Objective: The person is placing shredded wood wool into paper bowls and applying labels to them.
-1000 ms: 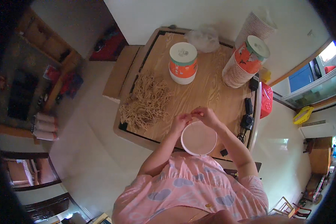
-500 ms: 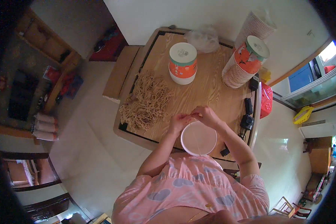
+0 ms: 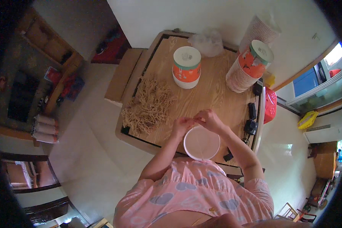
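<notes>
A white paper bucket [image 3: 211,142] is at the table's near edge against my front, its round mouth facing up. At its far rim my left hand [image 3: 182,125] and my right hand [image 3: 209,120] meet with fingers pinched together. What lies between the fingertips is too small to make out. A thin pale string [image 3: 202,150] runs across the bucket's mouth toward the near rim. Left of my hands spreads a tangled heap of tan cords [image 3: 150,106]. Beyond them, an orange, white and green bucket [image 3: 187,73] is upside down in or on a white one.
On the wooden table [image 3: 207,98], nested buckets [image 3: 239,78] lean at the right under an orange one [image 3: 251,64]. Behind rises a taller white stack [image 3: 259,32]. A clear plastic bag [image 3: 207,42] lies at the back. Black power adapters [image 3: 250,127] line the right edge.
My hands have stayed together at the bucket's far rim, with only slight finger movement. The whole view has shifted a little; the table's things look unmoved.
</notes>
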Motion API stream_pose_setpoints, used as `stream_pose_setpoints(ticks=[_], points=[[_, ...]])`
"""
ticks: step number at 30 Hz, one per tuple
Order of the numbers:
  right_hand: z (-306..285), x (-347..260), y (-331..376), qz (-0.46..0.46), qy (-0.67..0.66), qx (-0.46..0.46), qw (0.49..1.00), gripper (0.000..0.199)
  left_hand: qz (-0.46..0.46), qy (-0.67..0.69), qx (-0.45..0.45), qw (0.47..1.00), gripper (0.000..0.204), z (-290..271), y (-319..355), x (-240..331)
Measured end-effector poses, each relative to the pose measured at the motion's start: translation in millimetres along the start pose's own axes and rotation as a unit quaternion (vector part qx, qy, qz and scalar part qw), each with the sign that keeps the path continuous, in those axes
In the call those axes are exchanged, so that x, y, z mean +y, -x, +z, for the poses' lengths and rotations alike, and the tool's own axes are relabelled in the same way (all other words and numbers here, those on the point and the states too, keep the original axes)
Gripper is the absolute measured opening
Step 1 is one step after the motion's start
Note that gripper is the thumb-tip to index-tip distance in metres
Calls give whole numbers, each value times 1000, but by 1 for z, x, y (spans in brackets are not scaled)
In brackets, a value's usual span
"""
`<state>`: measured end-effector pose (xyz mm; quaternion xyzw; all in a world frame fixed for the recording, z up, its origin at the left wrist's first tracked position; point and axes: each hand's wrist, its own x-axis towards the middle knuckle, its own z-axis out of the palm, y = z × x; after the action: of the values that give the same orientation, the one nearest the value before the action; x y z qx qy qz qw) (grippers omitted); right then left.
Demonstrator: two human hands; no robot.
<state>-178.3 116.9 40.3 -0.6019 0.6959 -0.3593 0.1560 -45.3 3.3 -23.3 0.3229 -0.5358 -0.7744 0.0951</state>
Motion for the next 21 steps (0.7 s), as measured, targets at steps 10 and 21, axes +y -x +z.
stream_pose_setpoints(ticks=[10,21], points=[[4,-4,2,-36,87,19,995,9,-21,-19,-40,999,11,2,16,14],[10,-1,9,-69,117,34,990,8,50,-36,-57,996,10,-9,34,16]])
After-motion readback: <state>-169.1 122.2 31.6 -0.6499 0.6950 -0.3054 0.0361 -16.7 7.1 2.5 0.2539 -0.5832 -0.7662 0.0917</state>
